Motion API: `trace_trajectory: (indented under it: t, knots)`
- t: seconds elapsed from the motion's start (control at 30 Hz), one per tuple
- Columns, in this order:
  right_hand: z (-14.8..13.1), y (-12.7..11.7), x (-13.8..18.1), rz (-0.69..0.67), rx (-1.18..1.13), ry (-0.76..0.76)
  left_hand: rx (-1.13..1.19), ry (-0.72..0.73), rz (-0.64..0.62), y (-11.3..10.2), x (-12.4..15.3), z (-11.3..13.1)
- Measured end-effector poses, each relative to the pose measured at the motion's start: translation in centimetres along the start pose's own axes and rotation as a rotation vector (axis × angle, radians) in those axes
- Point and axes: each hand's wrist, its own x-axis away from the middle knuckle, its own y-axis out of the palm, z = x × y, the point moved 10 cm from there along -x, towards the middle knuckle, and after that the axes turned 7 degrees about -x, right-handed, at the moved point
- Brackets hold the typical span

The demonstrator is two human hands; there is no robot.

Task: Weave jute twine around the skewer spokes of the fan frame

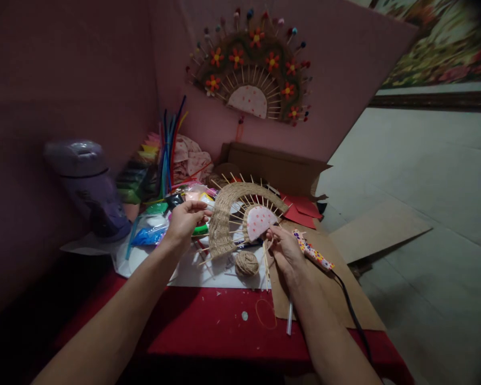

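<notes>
Head view: two hands held a fan above the bench.
Left hand grip closed on its 9 o'clock edge, right hand grip pinched sticks at 4 o'clock; a hard squeeze might have snapped sticks, loosening the twine.

The fan is showing rough, matt jute twine wound over bare, pale wooden sticks. Its pink dotted half-disc is looking soft and matt, cloth or paper, hard to tell which. The twine ball is looking just as hairy. The table is wearing a matt red cloth cover, with flat brown cardboard and smooth white paper lying on it. Plastic bags are glinting glossy, the purple appliance is shining as smooth plastic, and the pipe cleaners are looking fuzzy.
</notes>
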Motion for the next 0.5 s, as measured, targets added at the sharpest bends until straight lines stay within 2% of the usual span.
trace_trajectory:
  t: [0.13, 0.27, 0.4, 0.5]
  knots:
    - [0.0, 0.3, 0.4, -0.004, -0.083, 0.054, 0.044, -0.159, -0.008, 0.0, 0.3, -1.0]
    - [-0.4, 0.0, 0.5, 0.034, -0.05, 0.012, 0.091, -0.345, 0.011, 0.3, 1.0, -2.9]
    - [-0.3, 0.5, 0.4, -0.043, -0.022, 0.0, 0.098, -0.361, -0.122, 2.0, 1.4, -3.2]
    - [0.1, 0.4, 0.1, -0.05, 0.007, 0.005, 0.067, -0.359, -0.193, 2.7, 1.5, -3.5]
